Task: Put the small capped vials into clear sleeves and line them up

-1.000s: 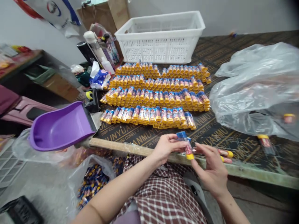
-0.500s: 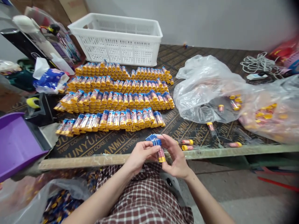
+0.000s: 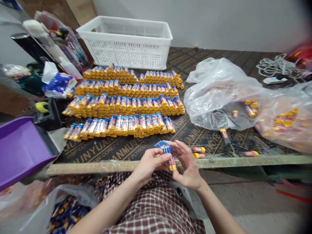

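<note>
A small clear tube with pink contents and a yellow cap (image 3: 172,165) is held over the table's front edge, its cap pointing down. Blue labels (image 3: 162,144) fan out at its upper end. My left hand (image 3: 151,164) pinches the tube and labels between thumb and fingers. On the other side, my right hand (image 3: 187,165) curls round the tube and labels, fingertips on the upper part and thumb near the cap. Behind both hands, rows of labelled tubes with yellow caps (image 3: 131,123) lie stacked on the dark table.
A white basket (image 3: 131,48) stands at the back. Plastic bags (image 3: 214,87) with tubes lie at the right, near loose tubes (image 3: 198,149) and a coiled cable (image 3: 275,65). At the left are a purple dustpan (image 3: 21,149), a tape dispenser (image 3: 48,112) and bottles. Below hangs a bag of tubes (image 3: 65,211).
The whole view has shifted slightly, so things appear a little further right. Both hands keep nearly the same hold on the tube and labels.
</note>
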The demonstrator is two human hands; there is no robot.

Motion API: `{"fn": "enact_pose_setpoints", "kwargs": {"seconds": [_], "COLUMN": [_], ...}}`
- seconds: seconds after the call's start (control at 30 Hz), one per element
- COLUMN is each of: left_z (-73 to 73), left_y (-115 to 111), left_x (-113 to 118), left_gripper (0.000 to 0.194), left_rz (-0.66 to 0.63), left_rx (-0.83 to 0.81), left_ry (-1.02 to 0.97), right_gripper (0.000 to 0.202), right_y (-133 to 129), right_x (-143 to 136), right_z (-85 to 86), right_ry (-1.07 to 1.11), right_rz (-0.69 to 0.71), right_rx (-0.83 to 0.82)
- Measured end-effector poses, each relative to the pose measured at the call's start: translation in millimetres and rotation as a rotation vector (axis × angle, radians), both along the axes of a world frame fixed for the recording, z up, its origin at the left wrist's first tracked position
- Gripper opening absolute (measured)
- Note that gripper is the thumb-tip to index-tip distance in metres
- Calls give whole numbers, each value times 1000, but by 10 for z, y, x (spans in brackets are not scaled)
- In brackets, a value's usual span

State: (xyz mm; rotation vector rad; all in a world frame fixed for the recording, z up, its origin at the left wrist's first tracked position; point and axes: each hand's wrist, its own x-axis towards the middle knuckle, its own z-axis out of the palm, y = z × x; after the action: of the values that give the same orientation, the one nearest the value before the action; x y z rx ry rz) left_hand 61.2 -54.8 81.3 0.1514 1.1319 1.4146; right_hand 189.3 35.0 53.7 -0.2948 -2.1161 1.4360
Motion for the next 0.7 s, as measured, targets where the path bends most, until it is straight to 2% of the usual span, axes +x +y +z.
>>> {"fn": "enact_pose_setpoints", "kwargs": {"seconds": [0.1,0.17,0.27,0.37,0.43,0.5,0.6,0.63,0.7], "left_z": [60,139,296,402,406,371,326,326,344], "left_y": [-24,-72,-219,-415,-519,-576,-579,-564,-517], "left_x": [-100,-295,-776,-1347,-1676,-1906,-2026,-2005,-1880], "left_gripper": [34,31,28,31,31,31,34,35,36], "left_rz": [37,90,263,436,398,288,131,132,247], "left_rx": [6,7,-59,-274,-488,-638,-730,-738,-716], "left_ry": [101,290,686,1141,1427,1571,1639,1663,1716], "right_gripper": [85,83,61,47,45,44,41,39,35], "right_y": [118,289,592,795,841,837,799,790,788], "right_x": [44,95,190,296,348,371,376,378,391], "right_z": [46,9,-158,-361,-461,-514,-505,-483,-423], "right_ry": [-168,-261,-354,-369,-364,-365,-378,-382,-385], "right_rz": [-4,-98,-255,-288,-294,-300,-315,-318,-324], "right_rx": [79,192,389,531,572,577,553,542,527]}}
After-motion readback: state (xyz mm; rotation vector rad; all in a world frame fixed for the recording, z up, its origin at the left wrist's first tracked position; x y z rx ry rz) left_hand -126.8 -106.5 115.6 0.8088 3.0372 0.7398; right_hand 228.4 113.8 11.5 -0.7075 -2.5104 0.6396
